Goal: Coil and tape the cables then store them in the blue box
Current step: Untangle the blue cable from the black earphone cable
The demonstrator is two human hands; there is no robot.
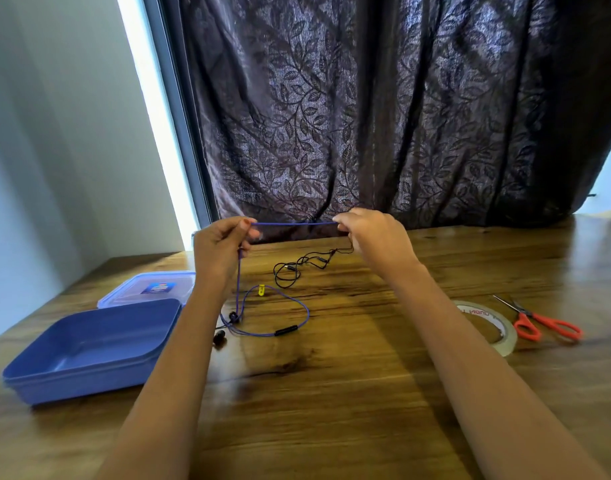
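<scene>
A blue earphone cable [293,223] is stretched taut in the air between my left hand [224,247] and my right hand [373,233], both pinching it above the table's far edge. The rest of that cable hangs from my left hand and loops on the wood, with a black inline remote [286,330], a yellow tag [261,289] and black earbuds [221,337]. A thin black cable [302,266] lies loose on the table behind it. The open blue box [89,351] sits at the left, empty.
The box's clear lid [148,289] lies behind the box. A roll of clear tape [487,327] and red-handled scissors [539,323] rest at the right on the wooden table [331,410]. A dark leaf-patterned curtain [366,116] hangs behind.
</scene>
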